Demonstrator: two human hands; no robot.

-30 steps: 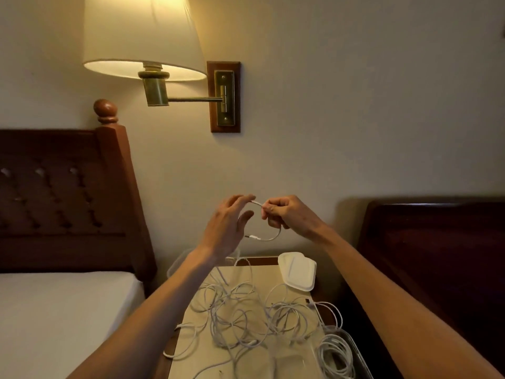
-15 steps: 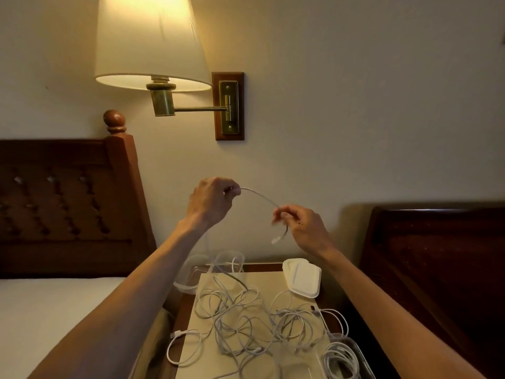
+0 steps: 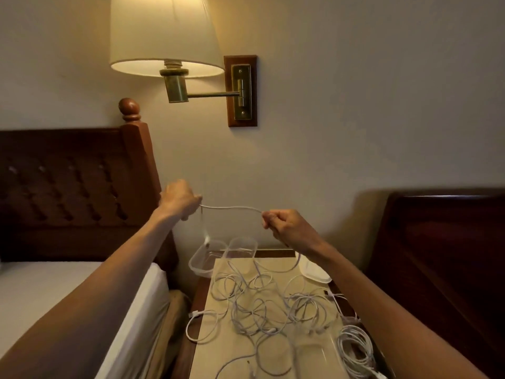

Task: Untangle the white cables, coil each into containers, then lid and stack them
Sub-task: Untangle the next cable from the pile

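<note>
A white cable [image 3: 231,208] runs taut across the middle of the frame between the left hand [image 3: 177,199] and the right hand [image 3: 287,228], each closed in a fist that pinches it; its short end hangs blurred below the left hand, and its far side drops behind the right wrist out of sight. Below, at lower centre, the tangle of cables [image 3: 262,305] sprawls over the bedside table [image 3: 218,348], individual strands impossible to trace. Clear containers [image 3: 216,255] stand at the table's far edge, a white lid [image 3: 314,272] is half hidden by the right forearm, and a coiled cable [image 3: 355,348] lies in a container cut off at lower right.
</note>
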